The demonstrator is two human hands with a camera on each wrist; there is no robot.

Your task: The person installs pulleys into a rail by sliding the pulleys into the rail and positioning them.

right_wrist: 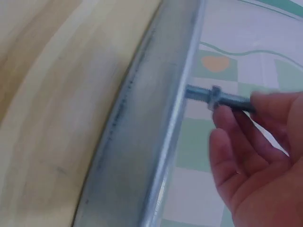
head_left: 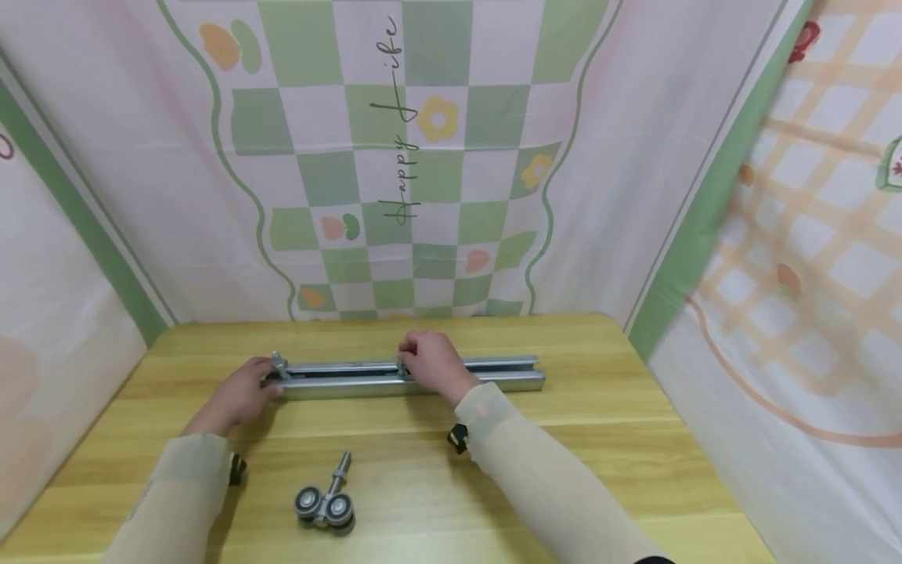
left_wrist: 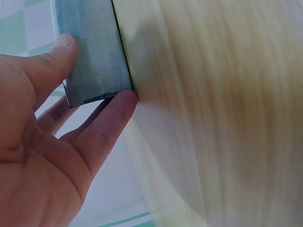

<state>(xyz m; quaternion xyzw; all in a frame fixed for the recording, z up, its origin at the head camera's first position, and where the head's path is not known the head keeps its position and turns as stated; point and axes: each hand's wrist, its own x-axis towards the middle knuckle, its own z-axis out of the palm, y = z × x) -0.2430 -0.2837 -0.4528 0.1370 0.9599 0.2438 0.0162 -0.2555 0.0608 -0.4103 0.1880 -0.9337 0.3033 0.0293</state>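
A silver metal channel rail (head_left: 338, 388) lies across the table with its slot facing up. My left hand (head_left: 242, 393) holds its left end; in the left wrist view the thumb lies on the side wall and a finger (left_wrist: 106, 127) touches the end's lower corner. Beside that hand, a bolt (head_left: 279, 363) sticks up from the slot. Near the rail's middle, my right hand (head_left: 438, 364) pinches a second threaded bolt (right_wrist: 199, 93), fitted with a nut, that rises from the slot. Whatever it joins inside the rail is hidden.
A loose roller trolley (head_left: 326, 507) with several black-rimmed wheels and a threaded bolt lies on the wood-grain table (head_left: 402, 501), nearer to me than the rail. Patterned curtains (head_left: 451, 227) hang behind the table and at both sides.
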